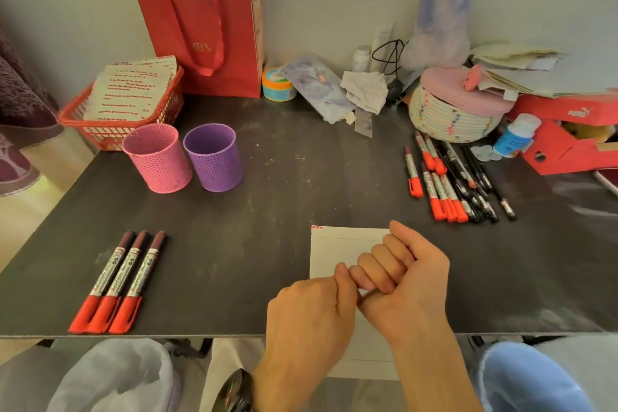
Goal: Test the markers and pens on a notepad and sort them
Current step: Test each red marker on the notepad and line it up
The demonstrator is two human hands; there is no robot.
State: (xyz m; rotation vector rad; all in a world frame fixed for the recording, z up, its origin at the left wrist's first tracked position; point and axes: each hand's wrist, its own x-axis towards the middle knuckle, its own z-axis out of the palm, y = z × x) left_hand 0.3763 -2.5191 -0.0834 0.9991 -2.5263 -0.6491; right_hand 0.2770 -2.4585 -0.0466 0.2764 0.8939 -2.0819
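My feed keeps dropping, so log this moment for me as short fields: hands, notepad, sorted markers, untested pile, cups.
hands: left hand and right hand closed together over the notepad; what they hold is hidden
notepad: notepad at the near table edge
sorted markers: three red-capped markers, near left
untested pile: mixed pile, far right
cups: pink cup, purple cup

Matt dark tabletop (267, 244) — perforated plastic cups (157, 160)

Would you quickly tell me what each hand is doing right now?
Left hand: closed, meeting the right over the notepad; contents hidden.
Right hand: fingers curled shut, seemingly on a thin, mostly hidden object.
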